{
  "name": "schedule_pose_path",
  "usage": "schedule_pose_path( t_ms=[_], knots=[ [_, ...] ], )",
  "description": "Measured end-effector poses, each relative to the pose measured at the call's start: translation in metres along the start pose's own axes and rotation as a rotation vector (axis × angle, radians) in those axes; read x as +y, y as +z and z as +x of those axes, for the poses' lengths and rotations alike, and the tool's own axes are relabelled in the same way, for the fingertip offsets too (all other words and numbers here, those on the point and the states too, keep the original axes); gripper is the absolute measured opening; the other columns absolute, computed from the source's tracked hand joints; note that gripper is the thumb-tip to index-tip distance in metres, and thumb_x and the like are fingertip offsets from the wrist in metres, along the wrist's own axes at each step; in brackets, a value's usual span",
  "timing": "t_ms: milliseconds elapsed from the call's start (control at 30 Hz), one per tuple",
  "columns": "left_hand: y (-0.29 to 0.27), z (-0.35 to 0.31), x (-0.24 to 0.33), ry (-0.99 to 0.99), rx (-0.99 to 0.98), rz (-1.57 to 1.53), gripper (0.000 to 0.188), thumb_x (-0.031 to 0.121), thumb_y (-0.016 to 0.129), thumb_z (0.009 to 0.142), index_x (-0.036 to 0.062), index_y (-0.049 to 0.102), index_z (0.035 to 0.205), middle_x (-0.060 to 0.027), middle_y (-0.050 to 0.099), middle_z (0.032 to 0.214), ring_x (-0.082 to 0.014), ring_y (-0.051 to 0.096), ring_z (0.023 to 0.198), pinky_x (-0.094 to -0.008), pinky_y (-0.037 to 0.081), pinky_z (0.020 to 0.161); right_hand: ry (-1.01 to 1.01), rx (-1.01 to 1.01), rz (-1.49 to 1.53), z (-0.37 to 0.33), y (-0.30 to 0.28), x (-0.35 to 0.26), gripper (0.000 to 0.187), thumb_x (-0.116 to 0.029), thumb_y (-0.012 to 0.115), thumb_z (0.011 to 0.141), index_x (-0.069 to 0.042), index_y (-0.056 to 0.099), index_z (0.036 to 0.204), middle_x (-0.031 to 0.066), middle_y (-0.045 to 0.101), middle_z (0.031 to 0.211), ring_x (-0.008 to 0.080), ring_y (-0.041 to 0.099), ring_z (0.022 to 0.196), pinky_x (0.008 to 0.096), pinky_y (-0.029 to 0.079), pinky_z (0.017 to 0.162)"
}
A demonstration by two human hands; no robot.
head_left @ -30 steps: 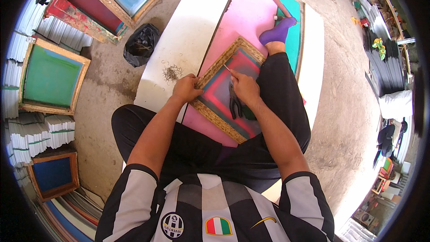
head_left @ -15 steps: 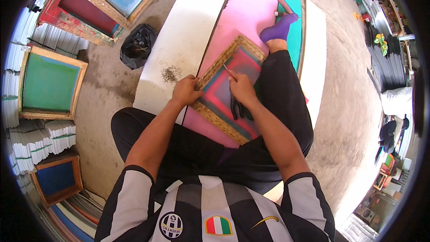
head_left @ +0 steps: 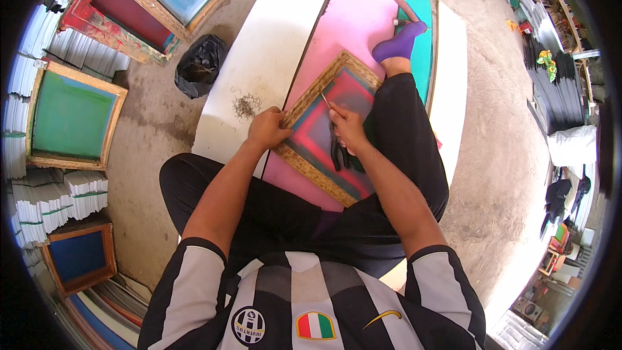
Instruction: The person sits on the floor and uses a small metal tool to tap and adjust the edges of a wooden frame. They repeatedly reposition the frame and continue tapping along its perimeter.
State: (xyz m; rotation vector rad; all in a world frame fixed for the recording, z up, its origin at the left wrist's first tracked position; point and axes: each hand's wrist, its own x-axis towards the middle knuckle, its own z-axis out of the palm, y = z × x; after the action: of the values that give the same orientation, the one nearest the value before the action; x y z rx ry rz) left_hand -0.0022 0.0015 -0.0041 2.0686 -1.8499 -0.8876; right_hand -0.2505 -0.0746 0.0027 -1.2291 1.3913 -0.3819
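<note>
Across my lap lies a wooden screen frame (head_left: pixel 315 179) with a mesh (head_left: pixel 322 131) smeared red, grey and blue. My left hand (head_left: pixel 267 129) is closed on its left corner, thumb on top. In my right hand (head_left: pixel 348 129), above the mesh, is a thin pointed metal tool (head_left: pixel 326 99). Its tip meets the inner edge of the frame's upper left side. Black-handled pliers (head_left: pixel 336 154) show just below the right hand; whether they are held too or lie on the mesh I cannot tell. A heap of small bent staples (head_left: pixel 247 106) sits to the left.
Beneath me are a white board (head_left: pixel 259 45), a pink board (head_left: pixel 355 10) and a green one (head_left: pixel 420 45). A black plastic bag (head_left: pixel 199 65) stands on the floor at left. Beyond it, more framed screens (head_left: pixel 73 116) lean against white stacks. A purple-socked foot (head_left: pixel 398 42) rests ahead.
My right hand has shifted slightly left and tilted, with the tool's tip staying by the frame's inner edge. The left hand keeps its place on the corner.
</note>
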Motion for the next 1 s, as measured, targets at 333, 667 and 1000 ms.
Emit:
schedule_pose_path(
  t_ms=[333, 667, 1000],
  knots=[
    [0.006, 0.004, -0.004, 0.028, -0.001, 0.005, 0.057, 0.035, 0.079, 0.074, 0.0079, 0.073, 0.123, -0.0108, 0.067, 0.115, -0.0325, 0.068, 0.103, -0.0431, 0.055, 0.092, 0.104, -0.059, 0.19, 0.01, -0.007, 0.006, 0.037, -0.032, 0.06, 0.104, -0.019, 0.068, 0.138, 0.0013, 0.058, 0.07, 0.0119, 0.052, 0.056, 0.0271, 0.046, 0.056],
    [0.01, 0.002, -0.009, 0.03, 0.025, 0.001, 0.058, 0.037, 0.081, 0.073, 0.0094, 0.073, 0.124, -0.0105, 0.067, 0.115, -0.0319, 0.068, 0.104, -0.0428, 0.055, 0.092, -0.343, 0.14, -0.487, -0.004, -0.005, -0.011, 0.037, -0.03, 0.058, 0.102, -0.017, 0.066, 0.136, 0.0177, 0.071, 0.119, 0.0364, 0.069, 0.107, 0.0457, 0.053, 0.092],
    [0.005, 0.002, -0.005, 0.03, 0.023, 0.0, 0.057, 0.036, 0.081, 0.074, 0.0098, 0.073, 0.124, -0.0098, 0.067, 0.114, -0.0318, 0.069, 0.103, -0.0424, 0.055, 0.091, -0.23, 0.128, -0.813, -0.019, -0.006, -0.039, 0.035, -0.03, 0.054, 0.102, -0.024, 0.067, 0.134, 0.0131, 0.072, 0.118, 0.0402, 0.069, 0.105, 0.0517, 0.054, 0.092]
  ],
)
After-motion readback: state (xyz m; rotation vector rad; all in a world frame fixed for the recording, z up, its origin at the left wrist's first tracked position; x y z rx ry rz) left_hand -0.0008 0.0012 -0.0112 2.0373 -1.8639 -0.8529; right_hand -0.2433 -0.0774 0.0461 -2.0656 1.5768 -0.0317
